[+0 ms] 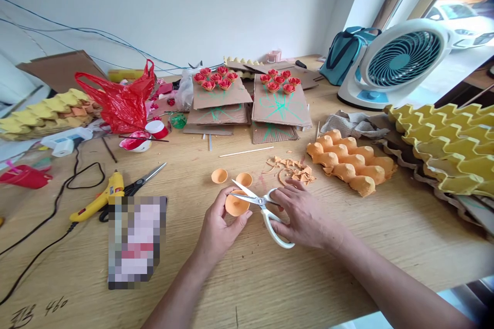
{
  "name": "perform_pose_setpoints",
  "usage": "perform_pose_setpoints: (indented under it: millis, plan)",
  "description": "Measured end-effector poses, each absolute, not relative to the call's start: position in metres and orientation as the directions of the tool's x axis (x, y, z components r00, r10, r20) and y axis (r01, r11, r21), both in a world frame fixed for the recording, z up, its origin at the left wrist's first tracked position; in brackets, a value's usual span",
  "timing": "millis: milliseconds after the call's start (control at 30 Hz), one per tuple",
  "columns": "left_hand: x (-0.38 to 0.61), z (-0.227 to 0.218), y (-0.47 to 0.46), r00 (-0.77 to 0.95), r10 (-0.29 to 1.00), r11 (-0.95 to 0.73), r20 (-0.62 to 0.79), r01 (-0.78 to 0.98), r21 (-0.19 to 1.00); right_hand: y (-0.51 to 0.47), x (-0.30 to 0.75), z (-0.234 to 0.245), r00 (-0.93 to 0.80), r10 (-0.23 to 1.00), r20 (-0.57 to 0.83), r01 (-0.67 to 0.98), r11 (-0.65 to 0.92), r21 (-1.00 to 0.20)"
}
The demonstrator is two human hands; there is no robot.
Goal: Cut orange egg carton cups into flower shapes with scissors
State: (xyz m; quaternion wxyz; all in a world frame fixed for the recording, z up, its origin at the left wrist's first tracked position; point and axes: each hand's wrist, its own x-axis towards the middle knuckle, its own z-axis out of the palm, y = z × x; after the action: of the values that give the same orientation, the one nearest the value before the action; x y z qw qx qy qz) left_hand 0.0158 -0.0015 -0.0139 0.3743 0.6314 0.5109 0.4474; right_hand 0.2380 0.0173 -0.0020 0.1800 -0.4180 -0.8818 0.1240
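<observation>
Holding an orange egg-carton cup in the left hand, with thumb at the near right of the rim, fingers curled about the left side, and hollow turned up toward the head camera. Gripping white-handled scissors in the right hand, with fingers hooked around the loops and the 2 blades parted. Slanting, along the scissors' long axis, from tips at the far left to handles at the near right. Mattering most, by judgement: the lie of blades against rim, with the lower blade crossing above the far part of the held cup and the upper blade reaching past it. Placed left of the right hand, within the left hand's grasp, so nearer to the left. Impossible to tell whether steel touches pulp. Visible just beyond, on the wooden table: 2 more cups, with a left loose cup apart from the blades and a right loose cup close behind the upper blade. Farther right, orange scraps beside an orange egg tray, with humps upward.
</observation>
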Motion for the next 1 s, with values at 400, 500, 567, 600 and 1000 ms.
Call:
perform_pose_setpoints:
  millis: [400, 500, 567, 600, 1000]
  plan:
    - [0.0158, -0.0096, -0.0027, 0.099, 0.981, -0.191, 0.168, 0.293, 0.937, 0.016, 0.2434, -0.0095, -0.624, 0.734, 0.267, 0.593, 0.668, -0.45]
    - [0.0144, -0.0078, -0.003, 0.109, 0.978, -0.206, 0.178, 0.351, 0.914, 0.0175, 0.2452, -0.007, -0.643, 0.727, 0.242, 0.599, 0.674, -0.432]
    - [0.0136, -0.0067, -0.0033, 0.123, 0.974, -0.223, 0.189, 0.399, 0.89, 0.0181, 0.2459, -0.0049, -0.648, 0.726, 0.232, 0.614, 0.677, -0.405]
    - [0.0136, -0.0064, -0.0037, 0.136, 0.972, -0.233, 0.193, 0.419, 0.877, 0.0184, 0.246, -0.0042, -0.649, 0.725, 0.23, 0.62, 0.679, -0.393]
    - [0.0165, -0.0046, -0.0012, 0.137, 0.986, -0.121, 0.094, 0.206, 0.971, 0.0227, 0.247, -0.0105, -0.608, 0.737, 0.294, 0.625, 0.673, -0.395]
